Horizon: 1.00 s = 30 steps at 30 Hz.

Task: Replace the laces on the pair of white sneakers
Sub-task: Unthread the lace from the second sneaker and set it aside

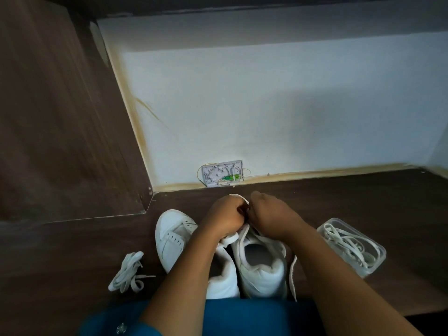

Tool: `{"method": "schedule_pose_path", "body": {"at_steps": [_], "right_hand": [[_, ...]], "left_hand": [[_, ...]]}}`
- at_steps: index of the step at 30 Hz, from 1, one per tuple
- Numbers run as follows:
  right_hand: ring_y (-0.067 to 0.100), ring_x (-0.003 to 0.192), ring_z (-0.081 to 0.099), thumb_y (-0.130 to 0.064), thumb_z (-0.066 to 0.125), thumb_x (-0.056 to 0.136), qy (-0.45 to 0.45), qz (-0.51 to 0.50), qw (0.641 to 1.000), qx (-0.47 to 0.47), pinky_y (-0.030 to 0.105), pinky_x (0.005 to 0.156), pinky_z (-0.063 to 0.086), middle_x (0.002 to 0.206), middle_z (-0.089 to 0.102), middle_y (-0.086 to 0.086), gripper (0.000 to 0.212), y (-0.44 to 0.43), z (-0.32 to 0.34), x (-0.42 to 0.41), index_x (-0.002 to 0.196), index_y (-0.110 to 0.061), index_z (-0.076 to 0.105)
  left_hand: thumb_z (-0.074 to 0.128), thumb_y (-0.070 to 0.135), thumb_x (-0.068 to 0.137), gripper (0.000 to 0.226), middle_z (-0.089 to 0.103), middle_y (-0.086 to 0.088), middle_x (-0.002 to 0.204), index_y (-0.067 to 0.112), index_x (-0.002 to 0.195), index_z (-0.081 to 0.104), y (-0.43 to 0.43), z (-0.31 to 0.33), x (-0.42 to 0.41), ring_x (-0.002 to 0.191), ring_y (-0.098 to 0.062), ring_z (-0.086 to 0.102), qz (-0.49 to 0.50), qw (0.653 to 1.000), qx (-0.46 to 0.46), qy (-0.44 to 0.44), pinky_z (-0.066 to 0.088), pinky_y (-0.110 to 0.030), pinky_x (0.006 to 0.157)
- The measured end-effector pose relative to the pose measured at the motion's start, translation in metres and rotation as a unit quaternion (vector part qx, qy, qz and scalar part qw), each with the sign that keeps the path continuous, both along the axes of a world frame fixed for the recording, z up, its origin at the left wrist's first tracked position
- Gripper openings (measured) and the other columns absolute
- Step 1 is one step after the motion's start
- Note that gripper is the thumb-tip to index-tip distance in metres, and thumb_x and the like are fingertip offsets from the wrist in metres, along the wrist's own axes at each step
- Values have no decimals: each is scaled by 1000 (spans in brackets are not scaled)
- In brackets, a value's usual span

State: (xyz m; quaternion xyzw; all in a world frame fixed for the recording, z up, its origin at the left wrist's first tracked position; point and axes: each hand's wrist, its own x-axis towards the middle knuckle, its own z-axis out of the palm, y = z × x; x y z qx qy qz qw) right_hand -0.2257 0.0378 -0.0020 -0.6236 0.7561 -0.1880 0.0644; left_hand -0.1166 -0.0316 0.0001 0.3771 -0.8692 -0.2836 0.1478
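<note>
Two white sneakers stand side by side on the dark wood surface, toes pointing away from me. The left sneaker (173,238) has bare eyelets. Over the front of the right sneaker (260,265) my left hand (224,218) and my right hand (269,215) meet, fingers curled and pinching a white lace (293,270) at the eyelets. One end of that lace trails down the shoe's right side. The fingertips and the exact eyelet are hidden behind my hands.
A loose bundle of white laces (128,272) lies left of the shoes. A clear plastic container (352,246) holding more laces sits to the right. A white wall box (223,173) is mounted at the back wall's base. A dark wooden panel rises on the left.
</note>
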Motion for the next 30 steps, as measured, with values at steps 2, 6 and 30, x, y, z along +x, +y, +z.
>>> {"method": "schedule_pose_path", "body": {"at_steps": [2,6,30], "right_hand": [[33,93,56,-14,45,92,-25,-6,1000,-11,29,65,31,100,60,15,4,0,2,-1,89,-13,43],[17,87,58,-15,56,87,-107,-31,994,16,19,62,35,87,64,-3,9,1,8,-8,86,-18,64],[19,54,56,3,59,81,-339,-55,931,-123,33,57,49,66,59,8,21,5,19,-2,86,-17,55]], "left_hand": [[52,2,82,17,67,-8,83,11,79,65,-1,-4,-1,76,-22,61,13,999,13,34,46,-32,67],[57,8,88,31,54,4,54,21,60,57,-1,-5,1,49,-10,46,68,975,158,140,36,-23,51],[60,-2,76,20,58,-9,66,14,64,63,-4,2,1,59,-15,51,-25,957,239,160,41,-26,61]]}}
